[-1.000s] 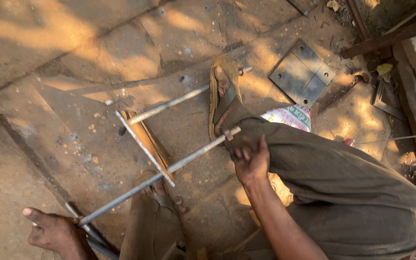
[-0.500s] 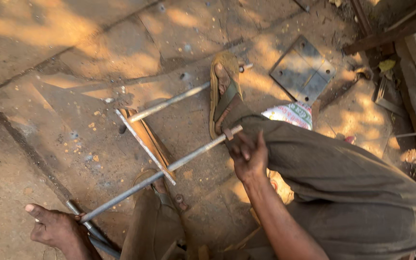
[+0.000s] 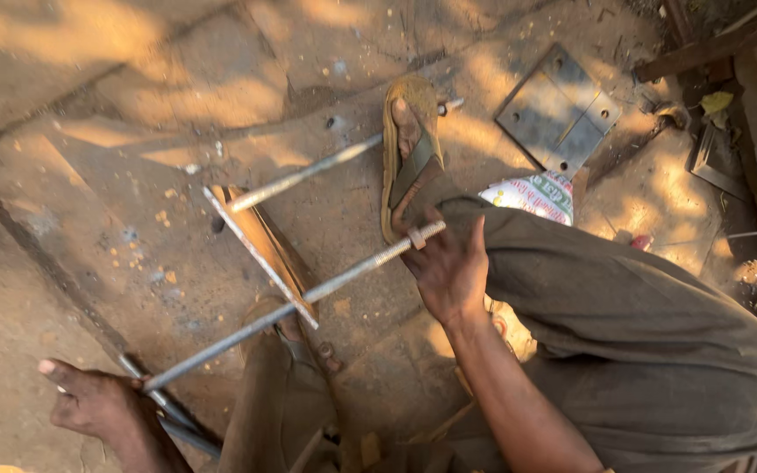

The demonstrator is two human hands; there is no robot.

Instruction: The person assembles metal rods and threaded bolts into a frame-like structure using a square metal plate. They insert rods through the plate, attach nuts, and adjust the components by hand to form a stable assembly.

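Opening since a moment ago, the right hand (image 3: 450, 270) now spreads its fingers against the nut end of the long threaded rod (image 3: 295, 305), which runs slanting through a rusty flat plate (image 3: 260, 254) above the stone floor (image 3: 89, 105). Left hand (image 3: 94, 405) closes around dark rods (image 3: 173, 412) beside it.

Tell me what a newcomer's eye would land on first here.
Mid-frame, two long threaded rods pass through a flat metal plate standing on edge on the stone floor. The right hand touches a nut at the nearer rod's end, while the left hand rests on rods at bottom left. A drilled square steel plate lies top right.
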